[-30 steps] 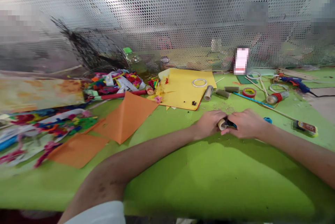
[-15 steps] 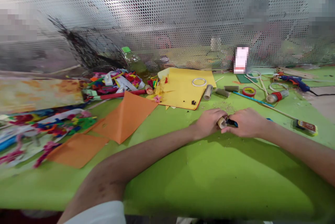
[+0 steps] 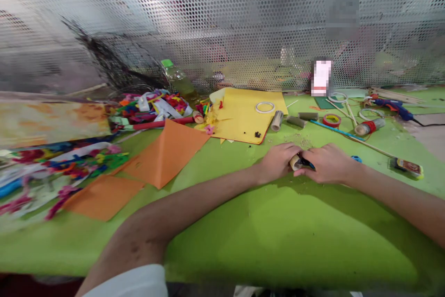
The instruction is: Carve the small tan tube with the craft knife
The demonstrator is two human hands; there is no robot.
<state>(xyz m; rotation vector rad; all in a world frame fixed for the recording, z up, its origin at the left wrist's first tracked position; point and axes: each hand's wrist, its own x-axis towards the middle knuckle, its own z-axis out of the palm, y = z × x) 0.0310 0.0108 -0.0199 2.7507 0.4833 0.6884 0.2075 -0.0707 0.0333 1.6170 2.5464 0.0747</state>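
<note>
the bottle (image 3: pixel 181 83) holds yellowish liquid; my left hand (image 3: pixel 279 162) pinches a short tube (image 3: pixel 295 163), mouth nearward; my right hand (image 3: pixel 328 163) clenches a dark tool (image 3: pixel 307 164).

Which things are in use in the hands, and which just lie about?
In use:
- hollow tan tube, in the left hand
- slim blue-and-black tool, in the right hand

Lying about:
- creased orange paper sheet
- clear plastic green-capped bottle
- blue corded glue gun

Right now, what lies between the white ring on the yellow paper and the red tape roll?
The edge of the yellow paper, then three short tubes, as the head view shows.
</note>
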